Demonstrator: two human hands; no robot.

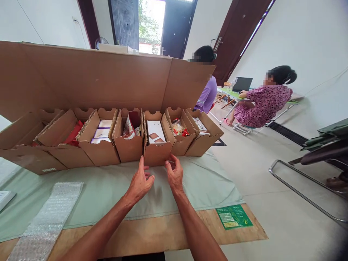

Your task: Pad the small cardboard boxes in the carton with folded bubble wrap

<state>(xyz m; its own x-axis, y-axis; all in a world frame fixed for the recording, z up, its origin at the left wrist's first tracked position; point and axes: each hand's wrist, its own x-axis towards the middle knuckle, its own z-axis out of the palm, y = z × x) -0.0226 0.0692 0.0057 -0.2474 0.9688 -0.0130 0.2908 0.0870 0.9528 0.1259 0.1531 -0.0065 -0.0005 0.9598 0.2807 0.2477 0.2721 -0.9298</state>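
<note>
A row of several small open cardboard boxes [100, 152] stands on a table covered with a pale green cloth [206, 181], in front of a big upright cardboard sheet [89, 76]. My left hand [140, 181] and my right hand [174, 174] reach to the front of one box [156, 154] that holds a white packet with a brown pattern. The fingertips of both touch its lower front corners. Fingers are loosely curled and apart, gripping nothing. Neighbouring boxes hold white, purple and red packets.
A strip of bubble wrap [46, 221] lies at the left on the cloth. A green label [233, 216] sits on the wooden table edge. Two seated people [261, 98] work at a low table with a laptop at the back right. A metal-framed chair [307, 181] stands right.
</note>
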